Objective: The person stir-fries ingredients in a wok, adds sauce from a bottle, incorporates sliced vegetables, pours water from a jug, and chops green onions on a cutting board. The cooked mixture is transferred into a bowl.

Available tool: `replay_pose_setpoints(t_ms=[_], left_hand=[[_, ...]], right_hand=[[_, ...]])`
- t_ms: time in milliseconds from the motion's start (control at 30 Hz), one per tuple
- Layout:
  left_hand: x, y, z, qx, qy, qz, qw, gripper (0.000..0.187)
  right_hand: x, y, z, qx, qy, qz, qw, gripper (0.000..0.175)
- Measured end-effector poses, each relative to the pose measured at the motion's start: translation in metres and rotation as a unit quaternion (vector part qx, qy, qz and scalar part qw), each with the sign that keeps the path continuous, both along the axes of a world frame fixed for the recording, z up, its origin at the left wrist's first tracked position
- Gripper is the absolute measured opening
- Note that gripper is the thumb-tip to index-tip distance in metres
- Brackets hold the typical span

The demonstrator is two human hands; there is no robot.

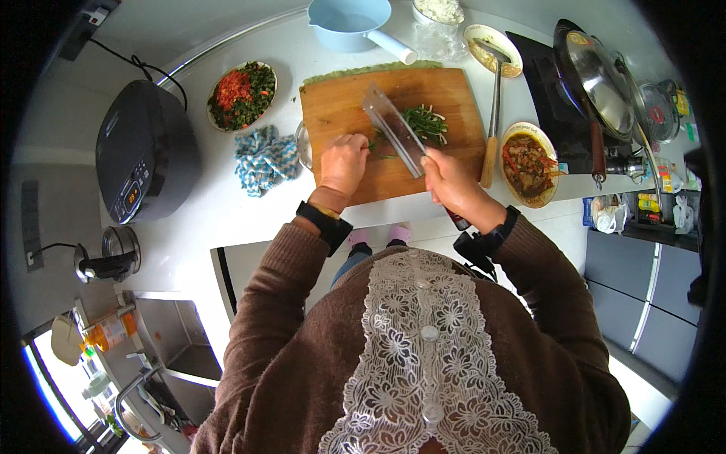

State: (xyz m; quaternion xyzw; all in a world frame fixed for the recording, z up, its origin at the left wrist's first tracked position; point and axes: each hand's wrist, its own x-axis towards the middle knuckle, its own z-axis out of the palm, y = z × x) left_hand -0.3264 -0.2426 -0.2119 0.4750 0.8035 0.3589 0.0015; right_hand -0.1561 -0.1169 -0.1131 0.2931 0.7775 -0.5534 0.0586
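My right hand [454,179] grips the handle of a cleaver [397,130]. Its wide steel blade slants up and left over a wooden cutting board [334,105] and is slightly blurred. Just right of the blade lies a small heap of cut green scallions [428,123], some with white ends. Left of the blade, my left hand [345,162] rests on the board with its fingers curled down. A bit of green shows at its fingertips, but what lies under them is hidden. A few green scraps are scattered between hand and blade.
Left of the board stand a bowl of chopped greens and red pepper [241,96], a checked cloth [265,160] and a black rice cooker [144,150]. A blue saucepan [349,28] is behind. At right are a spatula [495,108], a meat dish [528,164] and a lidded wok [598,79].
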Motion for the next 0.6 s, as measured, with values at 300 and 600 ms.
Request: replay_pose_setpoints(t_ms=[300, 600], left_hand=[[0.004, -0.014, 0.008, -0.04, -0.015, 0.043, 0.998, 0.027], [0.002, -0.013, -0.002, -0.054, 0.056, 0.024, 0.997, 0.009]], right_hand=[[0.02, -0.008, 0.015, 0.07, 0.022, 0.061, 0.995, 0.021], [-0.001, -0.014, -0.009, 0.155, 0.011, 0.098, 0.983, 0.024]])
